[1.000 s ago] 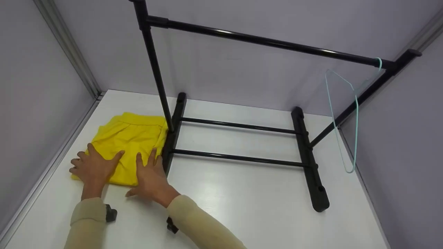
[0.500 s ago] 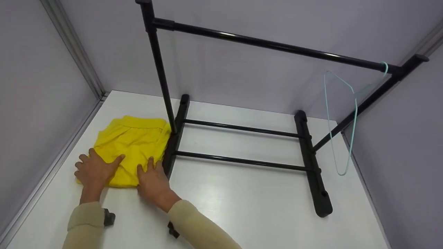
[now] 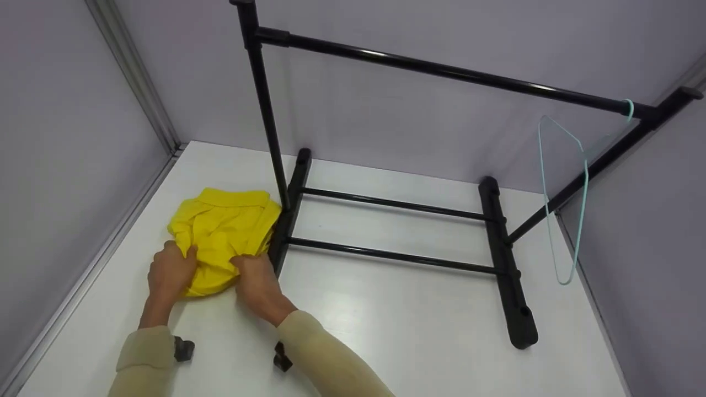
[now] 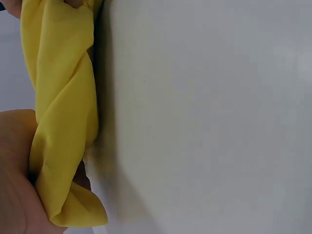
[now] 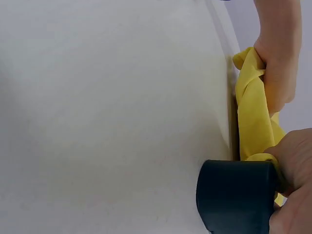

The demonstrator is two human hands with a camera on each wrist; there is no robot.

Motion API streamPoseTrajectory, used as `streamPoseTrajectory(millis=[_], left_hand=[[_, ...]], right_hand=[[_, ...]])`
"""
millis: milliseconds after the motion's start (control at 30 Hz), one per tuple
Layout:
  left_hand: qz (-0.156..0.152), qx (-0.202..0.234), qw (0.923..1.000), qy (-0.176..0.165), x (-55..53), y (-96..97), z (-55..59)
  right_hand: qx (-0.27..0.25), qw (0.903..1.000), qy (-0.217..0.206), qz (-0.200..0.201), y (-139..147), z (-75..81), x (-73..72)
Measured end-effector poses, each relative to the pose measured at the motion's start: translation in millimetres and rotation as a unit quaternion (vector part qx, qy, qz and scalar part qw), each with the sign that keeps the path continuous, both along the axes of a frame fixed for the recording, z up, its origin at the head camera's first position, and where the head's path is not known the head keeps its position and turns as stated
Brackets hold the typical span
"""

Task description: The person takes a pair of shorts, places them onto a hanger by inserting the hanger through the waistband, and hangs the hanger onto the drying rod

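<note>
Yellow shorts (image 3: 231,229) lie bunched on the white table at the left, waistband toward the back wall. My left hand (image 3: 172,270) grips their near left corner, thumb on top and fingers folded under the cloth. At the near right edge my right hand (image 3: 256,284) pinches the fabric beside the rack's left foot. In the left wrist view the near edge of the shorts (image 4: 66,107) is twisted into a roll and raised off the table. The right wrist view shows both hands holding this edge, the left hand (image 5: 280,63) farther off.
A black clothes rack (image 3: 386,253) stands right of the shorts, its left foot close against them. From the right end of its top bar hangs a light green hanger (image 3: 582,220). Grey walls (image 3: 386,110) enclose the white table (image 3: 386,320).
Both hands have gone from lying spread on the shorts to gripping the near edge. That edge is now gathered and lifted, and the left hand has come in toward the right.
</note>
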State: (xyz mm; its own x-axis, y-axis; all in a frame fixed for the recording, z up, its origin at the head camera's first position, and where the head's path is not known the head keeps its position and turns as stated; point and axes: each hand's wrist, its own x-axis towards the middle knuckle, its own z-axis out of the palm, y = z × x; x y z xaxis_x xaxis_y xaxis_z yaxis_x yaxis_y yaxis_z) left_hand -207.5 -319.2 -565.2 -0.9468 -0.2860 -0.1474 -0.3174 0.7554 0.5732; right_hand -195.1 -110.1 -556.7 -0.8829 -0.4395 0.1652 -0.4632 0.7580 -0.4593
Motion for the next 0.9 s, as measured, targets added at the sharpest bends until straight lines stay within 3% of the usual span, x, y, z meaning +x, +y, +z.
streamPoseTrajectory(millis=[167, 267, 600, 900], left_hand=[[0.004, 0.013, 0.9996, 0.025, 0.7, 3.6, 18.2], [0.008, 0.023, 0.9990, 0.038, 1.8, 6.5, 27.3], [0.013, 0.017, 0.9935, 0.112, 16.0, 25.9, 52.2], [0.018, 0.030, 0.9866, 0.159, 28.5, 47.4, 82.8]], right_hand=[[-0.069, 0.9971, -0.031, 0.006, 5, 3.8, -2.4], [-0.087, 0.9959, -0.027, 0.007, 7, 9.5, -3.6], [-0.105, 0.9935, 0.043, 0.009, 14, 32.1, 0.1], [-0.170, 0.9785, 0.113, 0.031, 32, 49.3, 5.3]])
